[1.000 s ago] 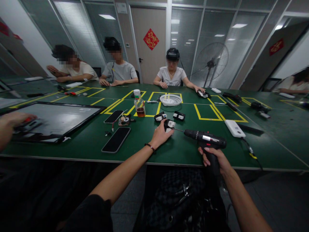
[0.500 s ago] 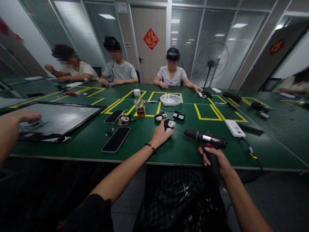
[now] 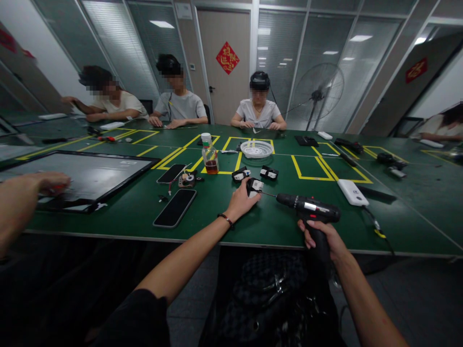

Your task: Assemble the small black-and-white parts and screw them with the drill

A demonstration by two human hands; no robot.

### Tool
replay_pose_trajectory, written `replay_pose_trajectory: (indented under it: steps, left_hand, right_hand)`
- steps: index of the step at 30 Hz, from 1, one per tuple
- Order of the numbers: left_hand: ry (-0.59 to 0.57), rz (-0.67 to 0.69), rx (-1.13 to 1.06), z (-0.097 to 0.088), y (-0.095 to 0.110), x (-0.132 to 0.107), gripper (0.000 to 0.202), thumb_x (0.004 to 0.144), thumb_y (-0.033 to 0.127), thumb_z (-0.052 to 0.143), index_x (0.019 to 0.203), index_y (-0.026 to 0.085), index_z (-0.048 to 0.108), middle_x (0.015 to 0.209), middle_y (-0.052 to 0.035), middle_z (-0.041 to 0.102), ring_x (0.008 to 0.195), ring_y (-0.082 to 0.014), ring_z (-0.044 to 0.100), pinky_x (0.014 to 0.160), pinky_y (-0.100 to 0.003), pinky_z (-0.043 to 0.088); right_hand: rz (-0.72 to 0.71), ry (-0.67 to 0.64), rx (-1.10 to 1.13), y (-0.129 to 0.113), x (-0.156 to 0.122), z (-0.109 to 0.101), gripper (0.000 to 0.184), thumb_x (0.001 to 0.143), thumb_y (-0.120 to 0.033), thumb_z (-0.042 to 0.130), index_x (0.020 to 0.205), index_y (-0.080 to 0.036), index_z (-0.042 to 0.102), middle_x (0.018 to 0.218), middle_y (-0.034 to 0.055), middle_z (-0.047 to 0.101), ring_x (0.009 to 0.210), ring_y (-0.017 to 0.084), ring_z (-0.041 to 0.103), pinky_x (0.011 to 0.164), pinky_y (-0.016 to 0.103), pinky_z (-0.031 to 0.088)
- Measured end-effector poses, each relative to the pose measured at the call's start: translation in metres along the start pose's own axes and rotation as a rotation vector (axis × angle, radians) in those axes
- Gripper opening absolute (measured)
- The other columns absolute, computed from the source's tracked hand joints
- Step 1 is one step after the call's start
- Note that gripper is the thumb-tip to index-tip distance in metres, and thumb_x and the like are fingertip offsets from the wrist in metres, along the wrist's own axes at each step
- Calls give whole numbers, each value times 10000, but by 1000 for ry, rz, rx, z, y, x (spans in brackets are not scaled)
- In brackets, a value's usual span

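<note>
My left hand (image 3: 243, 200) is closed around a small black-and-white part (image 3: 255, 187) on the green table, thumb and fingers on either side of it. In my right hand (image 3: 324, 235) is a black cordless drill (image 3: 307, 207), gripped by its handle and lying level, pointing left. Its long thin bit (image 3: 268, 194) reaches to the side of the part; whether the tip touches a screw is too small to tell. Just beyond my left hand lie two similar black-and-white parts, one on the left (image 3: 241, 175) and one on the right (image 3: 269, 173).
A white basket (image 3: 256, 149) and a bottle of brown liquid (image 3: 210, 156) stand farther back. Left of my arm lie a phone (image 3: 175, 208) and a small motor-like assembly (image 3: 187, 179). A co-worker's hand (image 3: 52, 183) works over a large panel (image 3: 108, 178). A white power bank (image 3: 352, 192) lies right.
My hands, the drill and the part have hardly moved. The person opposite has drawn an arm back from the dark item, both hands now together. The co-worker's hand at left has shifted right.
</note>
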State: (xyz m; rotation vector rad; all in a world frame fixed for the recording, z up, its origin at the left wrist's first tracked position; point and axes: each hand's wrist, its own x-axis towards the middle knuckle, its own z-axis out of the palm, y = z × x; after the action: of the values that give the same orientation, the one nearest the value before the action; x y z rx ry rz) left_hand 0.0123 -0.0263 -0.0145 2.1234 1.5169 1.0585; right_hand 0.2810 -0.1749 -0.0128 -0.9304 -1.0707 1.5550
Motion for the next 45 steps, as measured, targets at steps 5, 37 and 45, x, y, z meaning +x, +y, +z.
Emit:
replay_pose_trajectory:
  steps: [5, 37, 45]
  left_hand:
    - [3, -1, -9, -1, 1, 0, 706, 803, 460, 647, 1407, 208, 382, 1213, -137, 625, 1074, -313, 617, 900, -414, 471]
    - [18, -55, -89, -2, -3, 3, 739, 767, 486, 679, 1395, 218, 396, 1206, -130, 627, 1080, -294, 616, 907, -402, 474]
    - [1, -31, -156, -1, -5, 5, 789, 736, 475, 721, 1405, 229, 381, 1299, -118, 577, 1150, -273, 579, 969, -400, 450]
  right_hand:
    - [20, 0, -17, -1, -1, 0, 268, 872, -363, 548, 824, -114, 636, 439, 4, 516, 391, 116, 439, 459, 248, 444]
    - [9, 43, -34, -10, -5, 9, 264, 822, -368, 579, 873, -119, 649, 469, 10, 525, 403, 137, 450, 449, 274, 432]
    - [-43, 93, 100, -5, -5, -3, 210, 842, -324, 532, 869, -150, 646, 568, 16, 557, 413, 104, 405, 457, 267, 441]
